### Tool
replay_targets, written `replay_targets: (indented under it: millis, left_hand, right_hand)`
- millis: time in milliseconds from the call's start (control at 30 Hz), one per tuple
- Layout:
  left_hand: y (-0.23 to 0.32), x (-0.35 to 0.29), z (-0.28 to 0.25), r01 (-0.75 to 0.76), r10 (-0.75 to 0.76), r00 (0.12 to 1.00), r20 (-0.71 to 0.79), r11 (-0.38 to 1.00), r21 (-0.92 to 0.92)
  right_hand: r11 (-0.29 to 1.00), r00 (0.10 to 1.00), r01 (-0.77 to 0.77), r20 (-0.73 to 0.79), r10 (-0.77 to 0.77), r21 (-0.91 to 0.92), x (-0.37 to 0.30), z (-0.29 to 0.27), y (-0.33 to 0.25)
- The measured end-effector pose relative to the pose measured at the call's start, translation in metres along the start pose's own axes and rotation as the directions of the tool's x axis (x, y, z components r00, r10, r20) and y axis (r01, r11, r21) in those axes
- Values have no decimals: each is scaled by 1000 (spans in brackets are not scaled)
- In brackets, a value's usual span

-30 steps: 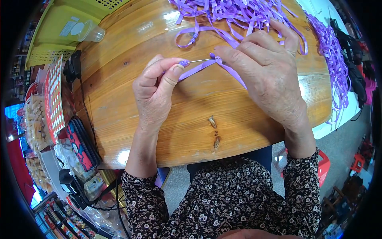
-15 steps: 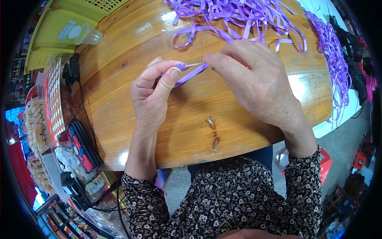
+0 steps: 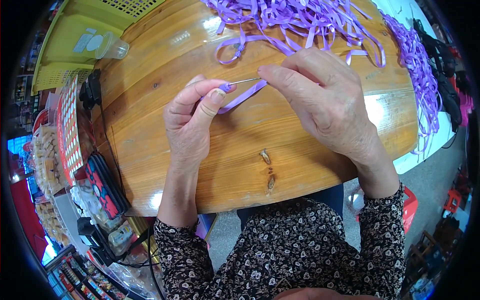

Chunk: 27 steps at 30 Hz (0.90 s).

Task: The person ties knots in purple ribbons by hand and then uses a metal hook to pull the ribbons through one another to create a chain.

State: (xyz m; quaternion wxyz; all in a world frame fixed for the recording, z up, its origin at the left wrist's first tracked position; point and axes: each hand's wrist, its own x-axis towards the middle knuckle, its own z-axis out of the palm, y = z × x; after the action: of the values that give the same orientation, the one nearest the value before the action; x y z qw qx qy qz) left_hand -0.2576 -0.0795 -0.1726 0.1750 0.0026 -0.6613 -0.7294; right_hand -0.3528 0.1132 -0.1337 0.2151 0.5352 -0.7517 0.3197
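Above the wooden table, my left hand [image 3: 191,110] pinches a small folded bit of purple ribbon [image 3: 227,87] between thumb and forefinger. A thin metal needle-like tool [image 3: 246,80] runs from that fold to the fingertips of my right hand [image 3: 327,97], which is closed on its other end. Whether the tool has an eye or a hook is too small to tell. A flat length of the same ribbon slants from beneath my left fingers up toward my right hand, which hides the part beyond.
A tangled heap of purple ribbons [image 3: 295,20] covers the far side of the wooden table [image 3: 225,170]; another heap [image 3: 412,65] hangs at the right. A yellow crate [image 3: 70,42], clear plastic cup [image 3: 114,47] and patterned zip pouch [image 3: 106,185] line the left.
My right fingertips have shifted slightly right, and more of the metal tool shows between my hands. My left hand stays almost in place, its pinched ribbon fold looking a little smaller.
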Motion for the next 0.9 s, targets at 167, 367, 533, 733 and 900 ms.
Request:
replay_targets:
  millis: [167,367,533,733,900]
  left_hand:
    - [-2,0,-2,1,-1,1000,11,1000,-14]
    - [-3,-1,-1,-15,14,1000,14,1000,16]
    - [-3,-1,0,-13,12,1000,12,1000,28]
    - [0,0,1,9,-9,1000,6,1000,-4]
    - [-2,-1,-2,18,-18,1000,1,998,-52]
  right_hand:
    - [1000,1000,22,-1,-22,-16,-2,2,0]
    - [998,998,45,48,-42,-48,-3,3,-1]
    - [995,997,53,54,-48,-85,-5,7,-8]
    - [998,999,41,-1,-41,-47,0,-2,2]
    - [999,999,36,-28,-36,-7,0,0,2]
